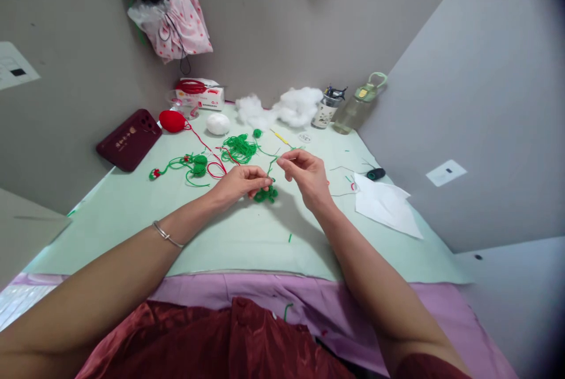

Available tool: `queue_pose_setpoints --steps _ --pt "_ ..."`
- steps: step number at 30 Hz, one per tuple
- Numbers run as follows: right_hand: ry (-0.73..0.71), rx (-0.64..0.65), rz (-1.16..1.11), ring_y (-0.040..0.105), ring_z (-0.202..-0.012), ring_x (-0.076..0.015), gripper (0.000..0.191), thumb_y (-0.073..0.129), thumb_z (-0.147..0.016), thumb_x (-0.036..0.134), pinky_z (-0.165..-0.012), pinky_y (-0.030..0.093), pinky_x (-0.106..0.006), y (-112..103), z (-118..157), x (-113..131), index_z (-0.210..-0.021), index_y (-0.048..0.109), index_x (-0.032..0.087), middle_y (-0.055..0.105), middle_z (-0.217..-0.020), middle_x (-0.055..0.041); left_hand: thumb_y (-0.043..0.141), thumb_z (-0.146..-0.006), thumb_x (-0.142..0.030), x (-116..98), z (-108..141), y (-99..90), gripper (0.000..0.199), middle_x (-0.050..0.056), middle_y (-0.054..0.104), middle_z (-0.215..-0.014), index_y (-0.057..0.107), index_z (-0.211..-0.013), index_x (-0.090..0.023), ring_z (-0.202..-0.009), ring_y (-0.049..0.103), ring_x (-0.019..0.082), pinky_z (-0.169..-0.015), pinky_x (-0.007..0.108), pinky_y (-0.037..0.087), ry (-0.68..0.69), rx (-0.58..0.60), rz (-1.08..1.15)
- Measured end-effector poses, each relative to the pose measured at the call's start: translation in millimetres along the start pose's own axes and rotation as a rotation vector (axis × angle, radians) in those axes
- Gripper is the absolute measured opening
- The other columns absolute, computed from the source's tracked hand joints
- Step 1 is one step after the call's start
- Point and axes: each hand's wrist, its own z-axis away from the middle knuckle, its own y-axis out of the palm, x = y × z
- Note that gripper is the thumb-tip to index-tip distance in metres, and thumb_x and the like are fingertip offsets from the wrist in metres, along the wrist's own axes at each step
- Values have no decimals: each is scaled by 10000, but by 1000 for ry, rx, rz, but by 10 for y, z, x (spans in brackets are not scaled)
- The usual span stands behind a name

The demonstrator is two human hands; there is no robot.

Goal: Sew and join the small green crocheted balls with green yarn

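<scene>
My left hand (pixel 242 182) is closed in a pinch on a small green crocheted piece (pixel 266 195), which hangs just below the fingertips over the table. A short length of green yarn (pixel 272 162) rises from it toward my right hand (pixel 309 178). The right thumb and forefinger are pressed together at that yarn; whether a needle is also between them is too small to tell. Behind the hands lie a loose heap of green yarn (pixel 239 148) and a yellow crochet hook (pixel 279 136).
On the left are a green crocheted ball (pixel 199 165), a red yarn ball (pixel 172 121) and a dark red phone (pixel 129 139). White stuffing (pixel 299 107), a pen cup (pixel 325 110) and a water bottle (pixel 355 109) stand at the back. White paper (pixel 386 205) lies right.
</scene>
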Motion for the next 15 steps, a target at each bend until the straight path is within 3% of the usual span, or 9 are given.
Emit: queue_pose_setpoints --steps 2,6,9,12,15 --pt "8 21 -62 508 -539 -82 170 775 -719 307 -532 425 -238 -4 2 14 -730 669 175 630 -662 21 745 -761 -409 8 -1 -2 264 5 627 -729 669 -805 -160 -528 459 85 -527 243 361 6 -24 -11" --pt "42 58 -177 605 -588 -93 189 761 -731 284 -505 465 -228 -36 -16 13 -720 608 175 735 -895 -40 703 -790 -405 42 -11 -31 339 -10 615 -771 647 -1037 -179 -562 492 107 -547 247 385 39 -180 -123" --pt "55 8 -232 576 -507 -75 215 761 -724 275 -468 442 -215 -108 -59 25 -741 567 185 716 -800 -5 650 -826 -393 99 -22 -56 272 19 637 -874 652 -997 -181 -677 542 142 -649 280 439 119 -233 -361" --pt "44 -84 -253 519 -452 -54 255 772 -727 335 -439 399 -198 -204 -110 43 -777 564 195 655 -687 36 656 -822 -389 180 -26 -64 259 40 634 -992 661 -996 -198 -806 570 182 -768 329 458 178 -201 -570" --pt "45 -173 -251 457 -421 -48 330 796 -718 414 -407 333 -188 -275 -144 42 -878 596 206 589 -602 67 697 -793 -384 249 -24 -57 339 52 631 -1055 644 -1083 -216 -891 583 212 -798 349 459 198 -165 -636"
